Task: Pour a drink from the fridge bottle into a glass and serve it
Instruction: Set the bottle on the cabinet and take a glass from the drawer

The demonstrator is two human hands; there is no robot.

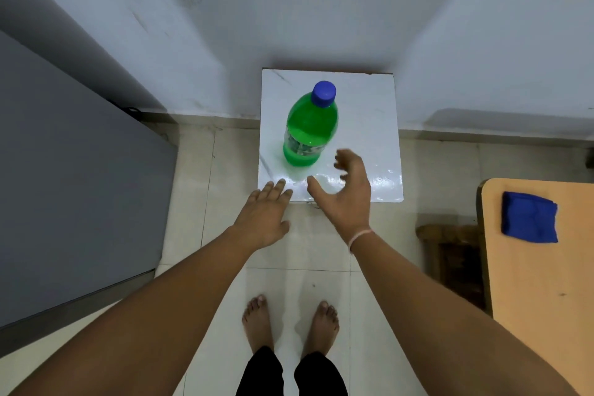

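A green bottle (308, 128) stands upright on a white slab (366, 125) that is set against the wall in a corner of the room. The bottle sits on the left half of the slab, nearer its front edge than its back. A blue cap (324, 93) is screwed on its top. Green liquid fills the lower body up to about the shoulder; the part above that line looks like clear green plastic with nothing in it. A label band wraps the lower body, its print too small to read.

The right hand (345, 193) hovers just right of and in front of the bottle's base, spread wide with the thumb out to the left and the fingers curled loosely upward, holding nothing. It is near the bottle but not touching it. A thin pale band (360, 236) circles that wrist. The left hand (265, 212) is held palm down at the slab's front left corner, fingers straight and close together, also empty; its fingertips reach over the slab's edge, and whether they touch it cannot be told.

To the left is a grey fridge (70, 186), its door closed. At the right edge is a tan table (546, 283) with a folded blue cloth (528, 217) lying on it. Below, two bare feet (257, 321) stand on the pale tiled floor (193, 196).
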